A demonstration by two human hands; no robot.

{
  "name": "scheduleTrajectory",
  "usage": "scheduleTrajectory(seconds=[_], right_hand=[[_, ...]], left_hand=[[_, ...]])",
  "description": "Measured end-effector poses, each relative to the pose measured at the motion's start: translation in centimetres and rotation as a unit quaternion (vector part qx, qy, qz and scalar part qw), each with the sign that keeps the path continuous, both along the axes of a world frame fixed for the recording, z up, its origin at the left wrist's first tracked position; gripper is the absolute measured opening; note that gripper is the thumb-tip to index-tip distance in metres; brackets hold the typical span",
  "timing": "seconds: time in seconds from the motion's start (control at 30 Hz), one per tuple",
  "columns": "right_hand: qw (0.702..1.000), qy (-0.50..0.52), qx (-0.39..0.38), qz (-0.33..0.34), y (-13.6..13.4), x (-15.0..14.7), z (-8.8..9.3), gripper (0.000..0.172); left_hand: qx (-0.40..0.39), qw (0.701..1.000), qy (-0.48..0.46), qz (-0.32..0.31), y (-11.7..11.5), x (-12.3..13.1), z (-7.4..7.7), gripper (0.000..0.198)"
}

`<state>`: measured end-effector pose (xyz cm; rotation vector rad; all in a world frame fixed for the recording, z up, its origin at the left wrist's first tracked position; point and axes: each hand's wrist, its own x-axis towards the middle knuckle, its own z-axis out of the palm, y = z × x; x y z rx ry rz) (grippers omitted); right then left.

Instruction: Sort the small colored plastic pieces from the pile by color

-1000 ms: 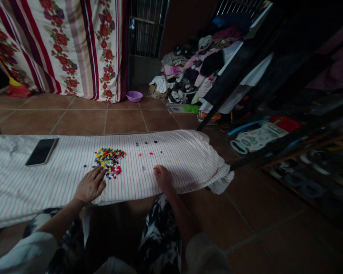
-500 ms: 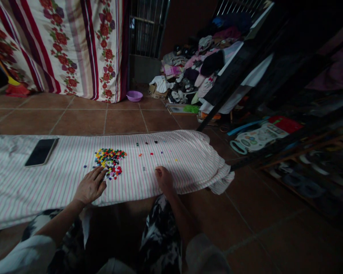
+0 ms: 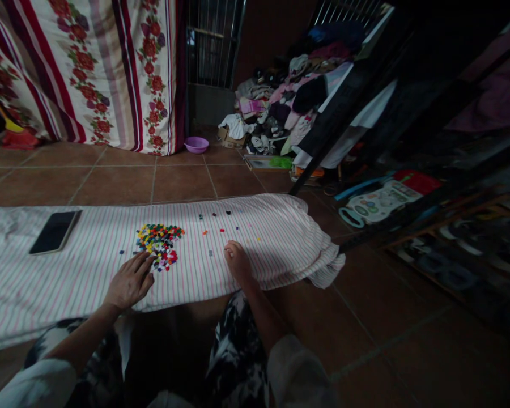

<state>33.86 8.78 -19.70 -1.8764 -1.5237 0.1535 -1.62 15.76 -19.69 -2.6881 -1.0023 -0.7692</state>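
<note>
A heap of small multicoloured pieces point(image 3: 159, 241), too small to name exactly, lies on the striped cloth point(image 3: 89, 266). My left hand point(image 3: 130, 281) rests palm down at the near left edge of the heap, its fingers stretched over the nearest pieces. To the right, my right hand point(image 3: 238, 265) is low over the cloth with thumb and fingers pinched together; whatever they may hold is hidden. Just left of it lies a grey piece point(image 3: 211, 253). Beyond it, small pieces sit apart in loose groups, among them a red piece point(image 3: 222, 230), an orange piece point(image 3: 204, 233) and a yellow piece point(image 3: 259, 239).
A phone point(image 3: 55, 232) lies on the cloth at the left. Past the cloth, a purple basin point(image 3: 196, 145) stands on the tiled floor near a floral curtain point(image 3: 123, 73). Piled clothes point(image 3: 276, 105) and a slanting dark post point(image 3: 323, 147) are on the right.
The view has shifted slightly. My right hand has moved a little away from me, towards the spaced pieces, still pinched. My left hand stays by the heap.
</note>
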Motion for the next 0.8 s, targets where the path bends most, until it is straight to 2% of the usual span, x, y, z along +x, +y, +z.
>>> scheduleTrajectory(seconds=[0.53, 0.8], right_hand=[[0.998, -0.047, -0.035, 0.002, 0.84, 0.17, 0.00, 0.018], [0.997, -0.061, -0.043, -0.033, 0.49, 0.58, 0.18, 0.018]], left_hand=[[0.014, 1.000, 0.005, 0.004, -0.10, 0.10, 0.27, 0.041], [-0.004, 1.000, -0.002, 0.013, -0.04, 0.02, -0.10, 0.043]])
